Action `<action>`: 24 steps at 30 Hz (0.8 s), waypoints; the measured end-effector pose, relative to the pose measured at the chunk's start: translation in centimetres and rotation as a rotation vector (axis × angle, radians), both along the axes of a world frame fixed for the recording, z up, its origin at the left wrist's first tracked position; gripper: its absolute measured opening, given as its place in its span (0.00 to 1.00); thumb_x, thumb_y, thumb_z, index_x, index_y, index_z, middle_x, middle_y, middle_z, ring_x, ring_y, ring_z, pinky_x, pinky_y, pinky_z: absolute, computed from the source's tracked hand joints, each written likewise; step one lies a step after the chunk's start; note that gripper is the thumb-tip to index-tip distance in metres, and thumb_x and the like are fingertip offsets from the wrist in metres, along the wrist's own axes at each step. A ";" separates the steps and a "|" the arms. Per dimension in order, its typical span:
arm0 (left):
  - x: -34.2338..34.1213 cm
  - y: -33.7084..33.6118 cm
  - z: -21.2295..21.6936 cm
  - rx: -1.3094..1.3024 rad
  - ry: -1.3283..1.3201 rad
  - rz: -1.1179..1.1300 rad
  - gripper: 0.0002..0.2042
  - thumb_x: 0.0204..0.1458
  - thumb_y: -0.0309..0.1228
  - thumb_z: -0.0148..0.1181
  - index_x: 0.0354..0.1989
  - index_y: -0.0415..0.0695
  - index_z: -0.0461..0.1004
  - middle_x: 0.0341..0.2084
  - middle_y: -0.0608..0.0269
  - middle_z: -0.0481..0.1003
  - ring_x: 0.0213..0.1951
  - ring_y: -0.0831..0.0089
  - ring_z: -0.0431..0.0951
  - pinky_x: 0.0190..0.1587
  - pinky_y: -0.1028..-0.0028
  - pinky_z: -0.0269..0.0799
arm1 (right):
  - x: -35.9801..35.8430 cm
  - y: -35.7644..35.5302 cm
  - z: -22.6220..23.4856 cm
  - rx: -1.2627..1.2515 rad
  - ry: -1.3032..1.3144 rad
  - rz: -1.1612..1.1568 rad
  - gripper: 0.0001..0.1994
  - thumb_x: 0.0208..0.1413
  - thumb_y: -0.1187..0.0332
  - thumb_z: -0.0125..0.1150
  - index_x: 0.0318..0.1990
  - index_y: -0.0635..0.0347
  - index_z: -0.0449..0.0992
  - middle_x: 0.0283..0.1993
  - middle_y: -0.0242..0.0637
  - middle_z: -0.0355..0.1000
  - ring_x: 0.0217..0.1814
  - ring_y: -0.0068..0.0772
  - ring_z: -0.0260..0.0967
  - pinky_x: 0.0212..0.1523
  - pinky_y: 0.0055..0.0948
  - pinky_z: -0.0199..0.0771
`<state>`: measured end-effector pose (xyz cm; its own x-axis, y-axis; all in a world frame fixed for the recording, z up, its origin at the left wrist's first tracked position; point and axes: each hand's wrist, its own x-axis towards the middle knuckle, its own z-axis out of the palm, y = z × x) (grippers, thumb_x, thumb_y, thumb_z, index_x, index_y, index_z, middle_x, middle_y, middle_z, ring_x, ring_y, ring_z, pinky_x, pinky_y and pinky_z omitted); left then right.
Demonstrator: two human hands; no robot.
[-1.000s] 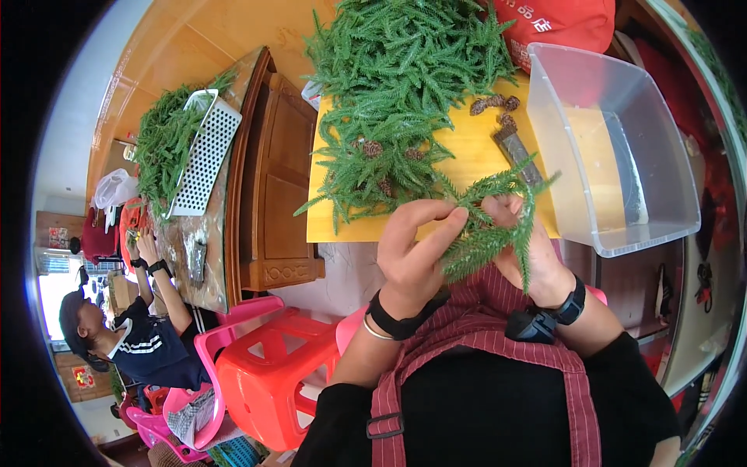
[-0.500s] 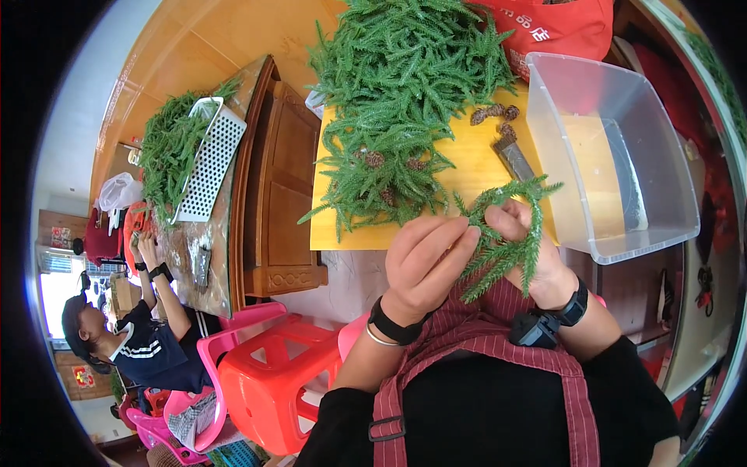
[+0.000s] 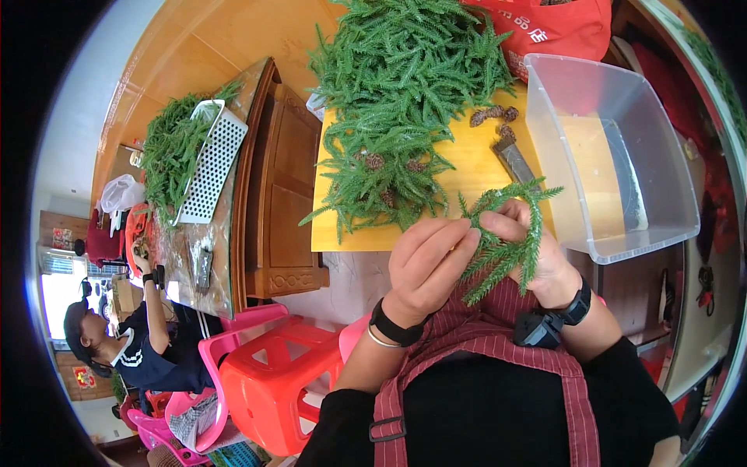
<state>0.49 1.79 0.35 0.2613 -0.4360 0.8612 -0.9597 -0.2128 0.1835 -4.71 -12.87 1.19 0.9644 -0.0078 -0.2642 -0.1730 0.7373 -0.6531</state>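
Note:
Over the table's near edge, both my hands grip a green artificial pine sprig (image 3: 506, 261) with several needled branches. My left hand (image 3: 430, 261) pinches at its left side, thumb and fingertips together; what lies between those tips is too small to make out. Around the sprig's stem my right hand (image 3: 537, 257) is closed, its thumb pointing toward the left fingertips. Just beyond my left hand lies a green cluster with brown pine cones (image 3: 374, 161) in it. A dark bundle of thin wires (image 3: 513, 162) rests beyond my right hand, with loose pine cones (image 3: 489, 116) farther back.
A big heap of pine sprigs (image 3: 412, 58) covers the far part of the yellow table (image 3: 475, 175). At right stands a clear plastic bin (image 3: 622, 159), behind it a red bag (image 3: 560, 31). To the left are a red stool (image 3: 268, 381) and a co-worker (image 3: 148, 342) beside a white perforated basket (image 3: 212, 167).
My hands stay nearly in place around the sprig, with only a slight shift of the fingers and right thumb. At the left, the co-worker's arms have moved.

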 end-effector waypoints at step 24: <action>-0.3 -0.6 -0.9 -0.121 0.169 0.056 0.16 0.28 0.20 0.64 0.31 0.37 0.72 0.32 0.57 0.72 0.32 0.59 0.73 0.34 0.68 0.70 | -0.3 0.3 -1.3 0.118 -0.076 0.027 0.08 0.50 0.67 0.58 0.34 0.54 0.66 0.36 0.28 0.65 0.39 0.24 0.64 0.37 0.26 0.65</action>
<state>0.14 1.14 -0.57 0.4277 -0.3128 0.8481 -0.9003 -0.2315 0.3686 -4.98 -12.55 -0.10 0.9811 0.0449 -0.1880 -0.1468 0.8057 -0.5738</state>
